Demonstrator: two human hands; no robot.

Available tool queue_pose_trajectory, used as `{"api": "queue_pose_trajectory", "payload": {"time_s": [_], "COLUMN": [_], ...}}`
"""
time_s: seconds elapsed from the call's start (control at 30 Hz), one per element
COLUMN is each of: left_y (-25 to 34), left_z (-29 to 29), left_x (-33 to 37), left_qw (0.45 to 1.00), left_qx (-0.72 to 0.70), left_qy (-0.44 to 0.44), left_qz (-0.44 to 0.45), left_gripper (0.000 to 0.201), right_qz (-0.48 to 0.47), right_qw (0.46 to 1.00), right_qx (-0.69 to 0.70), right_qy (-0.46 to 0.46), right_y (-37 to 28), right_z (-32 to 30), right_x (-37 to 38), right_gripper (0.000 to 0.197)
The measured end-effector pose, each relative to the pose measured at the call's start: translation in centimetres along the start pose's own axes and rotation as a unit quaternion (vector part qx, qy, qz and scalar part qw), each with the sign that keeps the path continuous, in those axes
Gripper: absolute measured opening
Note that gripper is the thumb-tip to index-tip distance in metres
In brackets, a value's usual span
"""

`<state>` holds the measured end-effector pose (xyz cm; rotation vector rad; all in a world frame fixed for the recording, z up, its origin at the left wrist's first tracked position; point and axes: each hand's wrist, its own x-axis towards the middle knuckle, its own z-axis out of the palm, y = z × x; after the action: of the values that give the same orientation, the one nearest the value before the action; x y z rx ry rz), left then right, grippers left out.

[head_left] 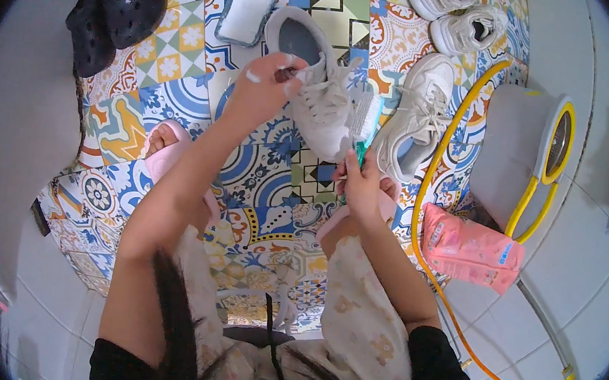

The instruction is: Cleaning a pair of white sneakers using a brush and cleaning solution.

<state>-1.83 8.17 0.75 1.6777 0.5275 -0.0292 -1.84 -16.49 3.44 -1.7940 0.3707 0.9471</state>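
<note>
A white lace-up sneaker (318,121) is in front of me, toe toward me, its grey insole showing. My left hand (265,86), spotted with white foam, is closed on the sneaker's side near the tongue and laces. In my right hand (364,185) is a scrub brush (365,122) with a green handle and pale bristles. The brush head lies against the sneaker's right side near the toe; the exact contact is hard to make out. A second white sneaker (420,117) lies just right of the brush, its opening toward me.
Black clogs (119,7) lie far left, beside a white block in a dish (246,15). More white shoes (470,29) are far right. A yellow-orange hose (428,181) curves past a grey bucket (512,152) and a pink packet (469,248). Pink slippers (168,157) are on my feet.
</note>
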Motion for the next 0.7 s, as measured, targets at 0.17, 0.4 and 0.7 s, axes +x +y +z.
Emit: {"api": "queue_pose_trajectory", "payload": {"time_s": [0.17, 0.4, 0.7], "left_y": [0.3, -3.8, -4.5], "left_z": [-2.1, -4.4, -5.1], "left_x": [0.7, 3.8, 6.0], "left_qw": [0.998, 0.877, 0.86], "left_qx": [-0.028, 0.367, 0.407], "left_qy": [0.023, 0.272, 0.304], "left_qz": [0.043, 0.148, 0.041], "left_gripper": [0.023, 0.073, 0.077], "right_qz": [-0.008, -0.055, -0.099], "right_qw": [1.0, 0.998, 0.995], "right_qx": [0.028, 0.014, -0.019], "right_qy": [-0.011, -0.014, 0.0], "right_y": [0.2, -0.5, -1.9], "right_z": [0.9, 1.5, 0.4], "right_x": [0.7, 0.9, 4.2], "right_gripper": [0.026, 0.026, 0.023]}}
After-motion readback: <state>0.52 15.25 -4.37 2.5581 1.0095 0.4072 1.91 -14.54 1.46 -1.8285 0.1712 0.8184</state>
